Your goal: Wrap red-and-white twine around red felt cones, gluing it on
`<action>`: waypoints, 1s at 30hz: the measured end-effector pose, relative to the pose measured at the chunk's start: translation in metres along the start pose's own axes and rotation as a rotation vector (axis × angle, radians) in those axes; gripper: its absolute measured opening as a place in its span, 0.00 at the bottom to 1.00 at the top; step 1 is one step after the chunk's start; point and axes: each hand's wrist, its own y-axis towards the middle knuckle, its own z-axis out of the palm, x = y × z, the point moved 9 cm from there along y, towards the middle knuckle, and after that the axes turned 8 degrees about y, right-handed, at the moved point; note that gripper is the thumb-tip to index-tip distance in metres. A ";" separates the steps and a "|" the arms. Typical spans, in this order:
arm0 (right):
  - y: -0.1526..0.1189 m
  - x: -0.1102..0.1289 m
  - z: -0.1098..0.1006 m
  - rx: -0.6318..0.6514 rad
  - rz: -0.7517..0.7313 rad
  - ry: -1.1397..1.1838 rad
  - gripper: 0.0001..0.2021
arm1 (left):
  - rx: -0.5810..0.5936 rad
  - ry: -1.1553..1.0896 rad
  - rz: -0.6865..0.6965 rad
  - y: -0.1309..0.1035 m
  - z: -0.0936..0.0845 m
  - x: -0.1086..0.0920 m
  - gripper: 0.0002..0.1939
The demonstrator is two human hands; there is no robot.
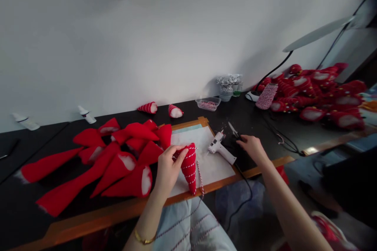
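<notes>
In the head view, pinches the wide upper end of the red cone (189,170) between thumb and fingers of the left hand (172,160), nearly closed. Holds the cone with its point down, wound round in a spiral, over the near edge of the white sheet (215,170). Has a loose length of red-and-white cord (200,174) just right of this grip, running down over the table edge to the lap.

With the right hand (251,145), reaches to the dark handles of the scissors (233,130), blades pointing away; cannot tell how far closed, or whether lifting them. Has the white glue gun (224,151) between both hands, nearer the right.

Left of the left grip, shows a pile of plain red cones (126,137) with white filling at open ends; beyond it, one wrapped cone (149,108) and another wrapped cone (176,111). Beyond the right grip, shows a clear tray (208,104), a cord bundle (266,96) and a heap of decorated red pieces (318,86). Far left, shows two white bottles (87,115), with label print too small to read.
</notes>
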 end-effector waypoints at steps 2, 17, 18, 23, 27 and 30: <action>-0.008 0.020 0.003 -0.023 -0.046 0.006 0.05 | 0.015 -0.007 0.003 0.001 0.003 0.000 0.09; -0.075 0.176 0.101 0.506 -0.442 0.210 0.11 | 0.025 0.076 0.208 -0.007 0.004 -0.031 0.09; -0.073 0.178 0.101 0.523 -0.415 0.264 0.10 | 0.033 0.067 0.214 -0.008 0.004 -0.034 0.09; -0.068 0.161 0.106 0.534 -0.101 0.429 0.13 | 0.057 0.020 0.075 -0.012 0.007 -0.027 0.09; -0.074 0.148 0.112 0.595 0.126 0.593 0.19 | 0.113 -0.227 -0.125 -0.017 0.022 -0.011 0.10; -0.077 0.146 0.115 0.670 0.203 0.671 0.20 | 0.150 -0.406 -0.213 -0.021 0.034 -0.007 0.11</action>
